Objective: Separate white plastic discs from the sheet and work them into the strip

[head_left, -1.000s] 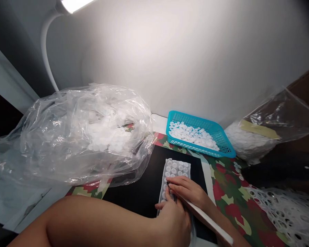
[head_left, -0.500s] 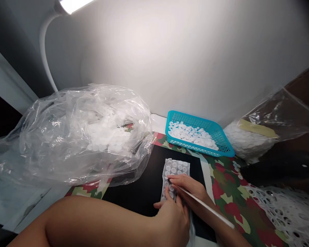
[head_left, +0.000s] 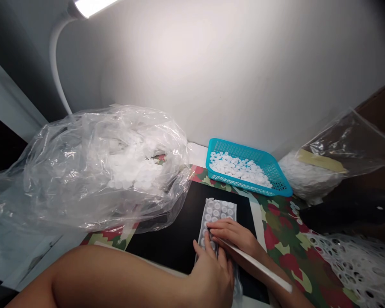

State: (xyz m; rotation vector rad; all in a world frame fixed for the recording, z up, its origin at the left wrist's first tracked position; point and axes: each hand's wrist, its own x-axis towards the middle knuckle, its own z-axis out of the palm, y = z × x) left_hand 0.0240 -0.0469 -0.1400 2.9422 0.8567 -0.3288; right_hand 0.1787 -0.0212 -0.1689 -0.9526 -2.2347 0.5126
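Note:
A clear tray sheet (head_left: 216,209) with rows of round white ring-like pieces lies on a black mat. My left hand (head_left: 211,269) rests on the near part of the sheet, fingers spread, with the fingertips touching its round pieces. Just beyond it, my right hand (head_left: 235,234) is closed on a long, thin white stick-like tool (head_left: 259,261), whose back end points toward my right forearm. The tool's front end is hidden under my right fingers, right over the sheet.
Behind the black mat (head_left: 170,244) stands a turquoise basket (head_left: 279,182) of small white discs. A big clear plastic bag (head_left: 83,184) of white pieces fills the left. To the right are another filled bag (head_left: 314,179) and white perforated netting (head_left: 362,265). A lamp (head_left: 56,55) arches above.
Both hands have shifted slightly over the sheet, the right one a little nearer to me. The white tool's back end has dipped slightly. The left fingers are more spread.

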